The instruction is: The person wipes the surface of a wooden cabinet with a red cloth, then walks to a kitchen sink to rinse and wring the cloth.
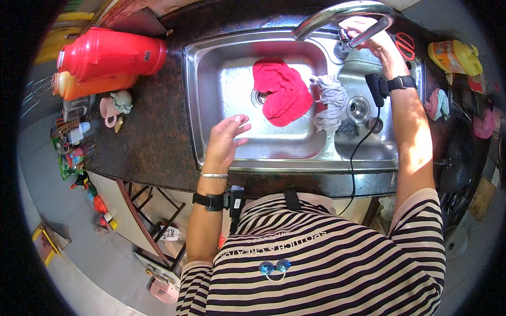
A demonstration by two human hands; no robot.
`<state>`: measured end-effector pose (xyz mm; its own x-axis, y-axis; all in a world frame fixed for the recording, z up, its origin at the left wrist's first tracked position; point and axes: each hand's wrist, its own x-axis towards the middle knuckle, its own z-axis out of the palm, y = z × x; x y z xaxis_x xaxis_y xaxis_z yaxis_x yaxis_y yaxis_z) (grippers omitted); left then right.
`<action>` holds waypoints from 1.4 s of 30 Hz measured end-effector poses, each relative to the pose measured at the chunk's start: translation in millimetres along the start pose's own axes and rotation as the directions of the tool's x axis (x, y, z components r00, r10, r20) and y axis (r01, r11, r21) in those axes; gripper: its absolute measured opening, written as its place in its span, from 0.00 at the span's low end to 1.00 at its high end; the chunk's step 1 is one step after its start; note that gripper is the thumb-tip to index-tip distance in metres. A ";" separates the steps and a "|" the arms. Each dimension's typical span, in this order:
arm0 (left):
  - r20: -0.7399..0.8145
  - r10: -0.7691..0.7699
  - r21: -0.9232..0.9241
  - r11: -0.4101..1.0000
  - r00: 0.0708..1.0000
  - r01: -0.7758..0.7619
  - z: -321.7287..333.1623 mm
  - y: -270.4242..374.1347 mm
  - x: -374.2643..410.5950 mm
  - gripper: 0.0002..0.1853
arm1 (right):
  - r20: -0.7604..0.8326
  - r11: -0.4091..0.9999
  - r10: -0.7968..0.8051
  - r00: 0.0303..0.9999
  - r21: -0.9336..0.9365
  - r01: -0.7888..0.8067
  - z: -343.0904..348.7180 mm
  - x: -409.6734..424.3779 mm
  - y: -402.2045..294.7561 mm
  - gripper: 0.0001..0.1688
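My left hand [227, 136] hangs over the near left part of the large sink basin [221, 98], fingers apart and nothing in them. A crumpled red cloth [282, 93] lies in that basin, partly covering its drain [259, 98]. My right hand [373, 37] is at the back of the sink, its fingers at the lever of the chrome faucet [344, 37]; the curved spout hides part of them. A wrung grey cloth [331, 103] is draped over the divider between the basins.
The small basin [365, 75] holds a dark scouring pad [348, 128] and a strainer [374, 125]. Red-handled scissors [405, 46] and a yellow bottle [454, 57] are at right. Red [114, 53] and orange flasks [95, 85] and a pink mug [108, 110] stand left. A cable [357, 158] hangs from my right wrist.
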<state>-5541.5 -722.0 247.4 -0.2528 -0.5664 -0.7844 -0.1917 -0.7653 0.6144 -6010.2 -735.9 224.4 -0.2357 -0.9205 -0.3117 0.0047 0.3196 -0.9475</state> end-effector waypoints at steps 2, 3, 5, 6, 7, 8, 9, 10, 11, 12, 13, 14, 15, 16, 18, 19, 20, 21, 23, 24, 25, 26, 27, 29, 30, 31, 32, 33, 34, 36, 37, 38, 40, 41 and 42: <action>0.012 0.000 0.001 1.000 1.000 0.000 6.4 1.2 3.8 0.16 | -0.015 0.999 0.036 0.999 -0.014 -0.036 -12.8 5.4 7.9 0.12; 0.030 0.007 -0.001 1.000 1.000 -0.007 10.2 3.6 6.9 0.16 | -0.246 0.995 0.059 0.967 -0.068 -0.078 -13.4 -0.6 6.0 0.08; 0.063 0.010 -0.021 1.000 0.998 -0.009 16.5 6.8 14.6 0.16 | -0.412 0.937 0.201 0.889 -0.183 -0.297 -37.9 -3.0 28.8 0.06; 0.065 0.005 -0.049 0.999 0.998 -0.002 17.7 4.1 19.3 0.16 | -0.435 0.932 0.211 0.875 -0.179 -0.314 -35.2 -8.6 28.6 0.07; 0.068 0.001 -0.076 0.997 0.998 0.004 18.9 1.9 24.8 0.16 | -0.452 0.919 0.192 0.871 -0.229 -0.321 -32.4 -15.7 28.5 0.07; 0.061 0.006 -0.105 0.994 0.998 0.001 18.9 -1.0 27.3 0.16 | -0.464 0.899 0.179 0.868 -0.280 -0.336 -15.0 -34.3 18.0 0.08; 0.052 0.017 -0.137 0.990 0.999 -0.009 18.3 -4.5 31.6 0.16 | -0.454 0.907 0.131 0.882 -0.303 -0.291 13.0 -51.2 6.4 0.08; 0.046 0.025 -0.166 0.986 0.999 -0.017 20.1 -6.2 37.7 0.16 | -0.446 0.913 0.085 0.891 -0.323 -0.249 40.8 -64.9 -2.9 0.09; 0.035 0.030 -0.186 0.982 0.999 -0.023 23.3 -6.4 41.1 0.17 | -0.345 0.946 0.153 0.926 -0.221 -0.238 60.1 -76.6 4.3 0.09; 0.027 0.042 -0.206 0.978 0.999 -0.035 27.8 -4.9 44.1 0.17 | -0.232 0.963 0.216 0.948 -0.107 -0.246 79.8 -85.8 14.5 0.10; 0.015 0.056 -0.228 0.972 0.998 -0.052 30.7 -4.5 44.1 0.17 | -0.157 0.975 0.223 0.962 0.058 -0.216 111.6 -99.0 4.9 0.11; 0.005 0.068 -0.242 0.968 0.998 -0.065 32.5 -3.3 45.2 0.17 | -0.086 0.953 0.221 0.972 0.230 -0.196 142.4 -107.0 -3.8 0.13; 0.017 0.084 -0.266 0.961 0.996 -0.077 31.0 -5.5 47.4 0.18 | -0.062 0.934 0.221 0.973 0.301 -0.193 164.1 -107.7 -6.3 0.14; 0.001 0.083 -0.261 0.962 0.997 -0.080 29.2 -5.9 45.2 0.18 | -0.036 0.909 0.219 0.975 0.370 -0.190 182.0 -106.4 -7.7 0.16; -0.029 0.082 -0.250 0.964 0.996 -0.087 25.4 -3.1 41.3 0.19 | 0.000 0.840 0.217 0.976 0.509 -0.187 210.5 -94.8 -11.8 0.17; -0.038 0.089 -0.253 0.963 0.995 -0.095 20.6 -2.9 38.8 0.20 | 0.017 0.797 0.215 0.977 0.574 -0.185 219.9 -87.3 -13.1 0.17; -0.050 0.093 -0.257 0.961 0.994 -0.102 13.4 -3.5 34.7 0.20 | -0.010 0.777 0.242 0.970 0.600 -0.188 226.6 -78.2 -13.9 0.17; -0.060 0.097 -0.261 0.959 0.993 -0.110 6.4 -5.4 30.9 0.21 | -0.038 0.757 0.269 0.962 0.626 -0.187 232.3 -68.4 -14.0 0.17; -0.090 0.076 -0.267 0.959 0.993 -0.098 -5.0 -8.3 24.0 0.21 | -0.068 0.732 0.314 0.947 0.652 -0.196 238.5 -49.1 -9.3 0.17; -0.102 0.069 -0.274 0.957 0.992 -0.095 -10.9 -11.6 21.5 0.22 | -0.100 0.696 0.317 0.943 0.700 -0.160 240.8 -43.9 -2.3 0.17; -0.106 0.062 -0.277 0.957 0.992 -0.089 -17.0 -16.2 19.7 0.22 | -0.099 0.668 0.303 0.948 0.732 -0.137 241.3 -39.6 7.9 0.15; -0.114 0.052 -0.282 0.956 0.992 -0.082 -23.2 -22.5 18.5 0.22 | -0.093 0.636 0.293 0.952 0.762 -0.121 242.1 -35.6 20.6 0.14; -0.118 0.041 -0.282 0.957 0.992 -0.073 -26.8 -26.5 19.0 0.23 | -0.107 0.633 0.314 0.943 0.764 -0.124 241.3 -32.2 33.3 0.13; -0.127 0.011 -0.289 0.956 0.992 -0.048 -30.6 -35.1 19.4 0.22 | -0.136 0.630 0.352 0.926 0.766 -0.127 241.1 -27.6 59.0 0.11; -0.128 -0.002 -0.292 0.956 0.992 -0.035 -30.6 -38.0 19.7 0.22 | -0.144 0.644 0.361 0.922 0.753 -0.135 239.6 -25.7 73.7 0.09; -0.128 -0.005 -0.296 0.955 0.992 -0.034 -30.0 -39.6 20.3 0.22 | -0.152 0.657 0.370 0.917 0.740 -0.142 237.9 -23.8 88.4 0.08; -0.127 -0.006 -0.303 0.952 0.992 -0.033 -29.5 -42.2 20.9 0.22 | -0.161 0.673 0.377 0.912 0.724 -0.150 241.0 -23.3 88.2 0.06; -0.126 -0.008 -0.309 0.950 0.992 -0.032 -28.7 -44.6 21.7 0.22 | -0.196 0.689 0.396 0.897 0.710 -0.149 244.6 -23.6 88.3 0.04; -0.128 -0.002 -0.309 0.950 0.992 -0.038 -27.8 -46.9 22.4 0.21 | -0.212 0.696 0.412 0.886 0.702 -0.155 248.4 -24.5 88.7 0.04; -0.132 0.013 -0.299 0.953 0.991 -0.053 -25.4 -48.0 24.8 0.21 | -0.247 0.704 0.442 0.863 0.691 -0.163 257.8 -23.5 85.2 0.03; -0.129 0.012 -0.298 0.953 0.992 -0.050 -24.1 -48.6 25.7 0.21 | -0.301 0.702 0.490 0.818 0.693 -0.165 263.3 -21.5 90.8 0.05; -0.125 0.007 -0.289 0.956 0.992 -0.043 -22.4 -46.1 28.1 0.21 | -0.269 0.738 0.466 0.843 0.644 -0.203 258.0 -17.0 106.2 0.08; -0.125 -0.005 -0.283 0.959 0.992 -0.031 -23.3 -45.8 30.8 0.21 | -0.189 0.805 0.419 0.888 0.530 -0.267 245.9 -9.2 138.0 0.13; -0.130 -0.011 -0.286 0.958 0.991 -0.027 -24.7 -48.4 31.7 0.21 | -0.226 0.871 0.400 0.888 0.395 -0.291 250.3 -6.7 139.5 0.19; -0.129 -0.017 -0.281 0.960 0.991 -0.020 -24.7 -48.3 33.2 0.21 | -0.269 0.914 0.380 0.885 0.257 -0.314 252.2 -4.3 141.3 0.25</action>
<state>-5517.2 -711.4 189.6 -0.1248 -0.5878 -0.7993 0.0872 -0.8090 0.5813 -5763.4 -743.5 73.9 -0.4680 -0.6330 -0.6166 0.3282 0.5234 -0.7864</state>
